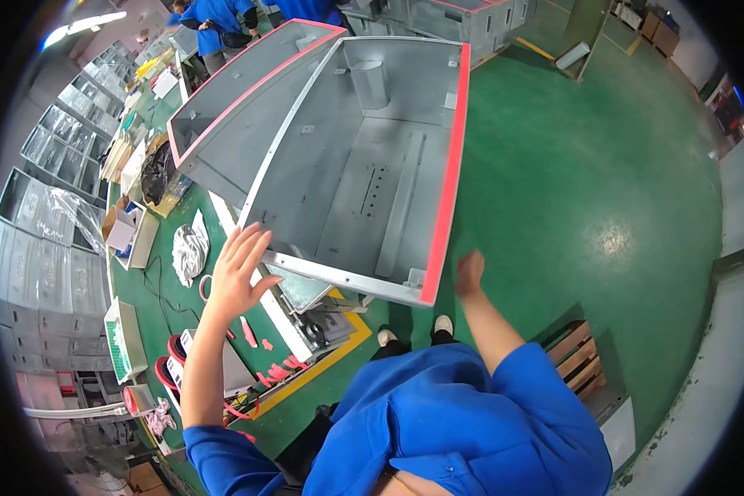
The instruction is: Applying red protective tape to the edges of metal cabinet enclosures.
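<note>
A large grey metal cabinet shell [331,190] lies before me with its open side up. Red tape [453,169] covers its right rim, while the left and near rims are bare metal. My left hand [244,269] is at the near left corner, fingers stretched out and apart, with nothing held; whether it touches the rim I cannot tell. Beside the near right corner, apart from the taped rim, hangs my right hand [469,271]; its fingers are hidden or blurred. A second grey cabinet [260,91] with red-taped edges stands just to the left.
On the green workbench [161,302] at left lie a white cloth [191,250], tape rolls [170,372], red tape scraps [277,372] and a white-green bin [124,341]. Stacked grey cabinets [50,289] stand beyond. A wooden pallet [577,360] sits at right. Co-workers in blue [215,21] stand far off.
</note>
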{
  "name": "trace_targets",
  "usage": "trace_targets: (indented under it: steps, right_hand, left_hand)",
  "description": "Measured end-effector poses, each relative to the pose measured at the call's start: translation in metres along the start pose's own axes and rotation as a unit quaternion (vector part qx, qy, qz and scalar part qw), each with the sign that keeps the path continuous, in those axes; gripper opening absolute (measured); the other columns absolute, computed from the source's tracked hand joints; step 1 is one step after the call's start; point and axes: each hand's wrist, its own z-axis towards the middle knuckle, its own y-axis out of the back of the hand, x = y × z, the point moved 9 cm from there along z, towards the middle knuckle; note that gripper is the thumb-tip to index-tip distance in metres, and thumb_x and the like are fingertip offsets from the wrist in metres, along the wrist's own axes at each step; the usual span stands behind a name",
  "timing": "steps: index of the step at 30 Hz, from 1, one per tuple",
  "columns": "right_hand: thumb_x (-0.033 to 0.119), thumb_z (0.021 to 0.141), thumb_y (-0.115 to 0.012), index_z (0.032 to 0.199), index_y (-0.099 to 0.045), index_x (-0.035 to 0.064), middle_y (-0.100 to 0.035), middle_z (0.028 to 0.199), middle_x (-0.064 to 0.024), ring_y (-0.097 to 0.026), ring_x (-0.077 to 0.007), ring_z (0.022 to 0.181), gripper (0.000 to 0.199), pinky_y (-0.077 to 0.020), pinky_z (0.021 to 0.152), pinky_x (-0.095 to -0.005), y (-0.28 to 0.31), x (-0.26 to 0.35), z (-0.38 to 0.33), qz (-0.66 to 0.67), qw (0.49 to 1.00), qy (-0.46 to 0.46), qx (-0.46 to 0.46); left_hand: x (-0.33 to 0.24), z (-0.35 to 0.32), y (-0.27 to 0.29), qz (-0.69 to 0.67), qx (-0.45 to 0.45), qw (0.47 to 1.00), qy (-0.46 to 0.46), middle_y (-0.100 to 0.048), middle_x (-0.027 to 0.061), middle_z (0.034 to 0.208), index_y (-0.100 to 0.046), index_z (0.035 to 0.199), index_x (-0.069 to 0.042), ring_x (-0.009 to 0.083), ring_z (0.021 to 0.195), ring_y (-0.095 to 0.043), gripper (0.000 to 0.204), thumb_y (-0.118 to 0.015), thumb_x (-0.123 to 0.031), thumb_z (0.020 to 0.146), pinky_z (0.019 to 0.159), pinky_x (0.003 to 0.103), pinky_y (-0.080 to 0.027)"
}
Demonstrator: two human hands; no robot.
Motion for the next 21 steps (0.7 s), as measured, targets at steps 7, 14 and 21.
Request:
trace_targets:
  steps: [7, 14, 21]
  right_hand:
    - [0.055, 0.088, -0.022, 0.122, -0.036, 0.0001, -0.040, 0.125, -0.0244, -0.042, -0.0359, 0.114, 0.066, -0.0358, 0.094, -0.0458, -0.037, -0.194, -0.175, 0.231, 0.866, -0.438, 0.071]
    - [0.056, 0.084, -0.025, 0.132, -0.031, 0.0189, -0.024, 0.140, -0.0061, -0.017, -0.0280, 0.130, 0.060, -0.0133, 0.104, -0.0465, -0.127, -0.173, -0.177, 0.494, 0.814, -0.298, 0.064]
    - [0.050, 0.083, -0.027, 0.120, -0.044, 0.0172, -0.044, 0.123, -0.0072, -0.043, -0.0316, 0.110, 0.053, -0.0329, 0.092, -0.0552, -0.039, -0.149, -0.159, 0.451, 0.847, -0.259, 0.115]
  left_hand:
    - [0.017, 0.004, -0.016, -0.080, 0.006, 0.996, -0.026, -0.054, 0.0104, 0.063, -0.057, 0.077, 0.000, 0.0288, 0.058, -0.053, 0.034, -0.072, -0.027, 0.063, 0.055, 0.036, -0.041]
    - [-0.016, -0.001, -0.014, -0.102, 0.009, 0.994, -0.042, -0.057, 0.0091, 0.064, -0.056, 0.072, -0.002, 0.0270, 0.056, -0.057, 0.030, -0.071, -0.028, 0.066, 0.050, 0.035, -0.045]
    - [-0.103, -0.039, -0.026, -0.158, 0.099, 0.982, -0.031, -0.050, 0.0081, 0.063, -0.056, 0.080, -0.005, 0.0266, 0.054, -0.054, 0.018, -0.065, -0.018, 0.072, 0.050, 0.035, -0.046]
